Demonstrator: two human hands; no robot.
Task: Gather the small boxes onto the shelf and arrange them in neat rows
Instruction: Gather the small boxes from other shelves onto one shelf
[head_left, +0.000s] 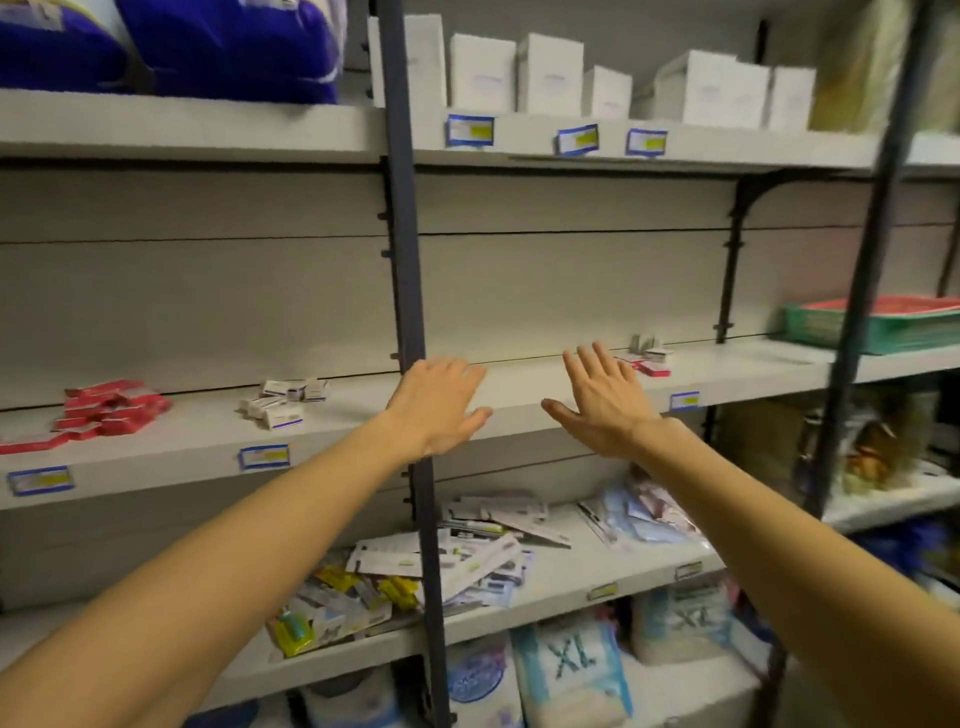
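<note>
Both my arms reach out to the middle shelf (519, 410). My left hand (441, 405) lies over its front edge by the dark upright post, fingers straight, holding nothing. My right hand (602, 400) is spread flat a little to the right, also empty. A few small red and white boxes (649, 361) lie just beyond my right hand's fingertips near the back wall. A loose heap of small white boxes (283, 400) sits to the left of my left hand. Further left, red boxes (109, 410) lie in a scattered pile.
White cartons (550, 75) line the top shelf beside blue packs (228, 47). A green tray (872, 325) stands at the right of the middle shelf. Below, loose flat packets (467, 561) cover the lower shelf, and bags marked XL (571, 670) sit underneath.
</note>
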